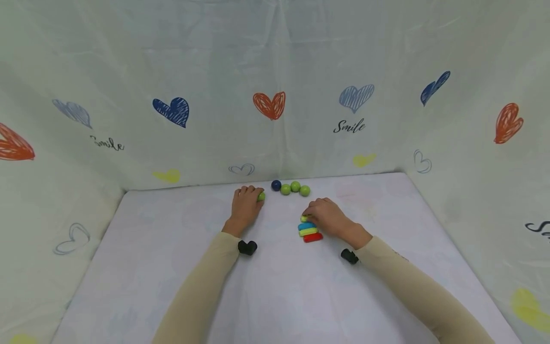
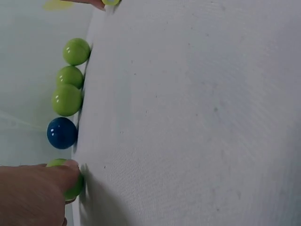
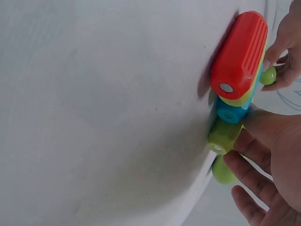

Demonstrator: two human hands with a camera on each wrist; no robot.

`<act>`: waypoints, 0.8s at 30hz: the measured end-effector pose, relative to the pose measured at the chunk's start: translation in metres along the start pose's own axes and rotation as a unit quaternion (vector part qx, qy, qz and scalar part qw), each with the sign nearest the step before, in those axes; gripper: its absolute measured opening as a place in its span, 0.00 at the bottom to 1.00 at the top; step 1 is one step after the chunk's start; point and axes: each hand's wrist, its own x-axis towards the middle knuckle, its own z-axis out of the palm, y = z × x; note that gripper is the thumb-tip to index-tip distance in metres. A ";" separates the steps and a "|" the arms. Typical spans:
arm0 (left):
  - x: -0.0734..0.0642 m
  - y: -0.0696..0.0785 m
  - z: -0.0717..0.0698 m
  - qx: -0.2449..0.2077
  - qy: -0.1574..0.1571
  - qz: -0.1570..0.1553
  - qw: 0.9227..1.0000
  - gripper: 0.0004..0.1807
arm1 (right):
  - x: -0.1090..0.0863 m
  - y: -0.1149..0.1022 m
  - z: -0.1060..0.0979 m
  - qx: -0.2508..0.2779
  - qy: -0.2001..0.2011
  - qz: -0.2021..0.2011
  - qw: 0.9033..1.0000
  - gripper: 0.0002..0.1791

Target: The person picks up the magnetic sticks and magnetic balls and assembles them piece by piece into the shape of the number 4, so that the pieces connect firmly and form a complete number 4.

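At the far side of the table, my left hand (image 1: 247,208) pinches a glossy green ball (image 2: 75,187) between thumb and fingers. A dark blue ball (image 1: 276,185) and several more green balls (image 1: 295,186) sit to its right. My right hand (image 1: 330,219) grips a yellow-green magnetic rod (image 3: 225,135) with thumb and fingers, at the far end of a side-by-side row. A blue rod (image 3: 232,111), a yellow rod (image 1: 308,232) and a red rod (image 3: 240,54) follow toward the near side. Pale discs show in some rod ends.
A white table (image 1: 142,267) spreads around both arms. Behind and beside it hangs a white sheet (image 1: 206,71) printed with hearts and words. Black devices (image 1: 247,247) are strapped at both wrists.
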 end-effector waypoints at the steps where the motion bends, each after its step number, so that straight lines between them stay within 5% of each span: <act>1: 0.000 0.000 -0.001 0.000 -0.001 -0.001 1.000 0.23 | 0.000 0.001 -0.001 -0.001 0.001 0.000 1.000 0.11; 14: -0.032 0.004 -0.005 -0.024 0.018 -0.008 1.000 0.23 | 0.005 -0.005 -0.001 0.005 0.002 -0.008 1.000 0.11; 24: -0.065 0.015 -0.006 -0.027 0.047 0.010 0.998 0.21 | 0.015 -0.030 -0.001 0.019 0.030 -0.051 0.998 0.10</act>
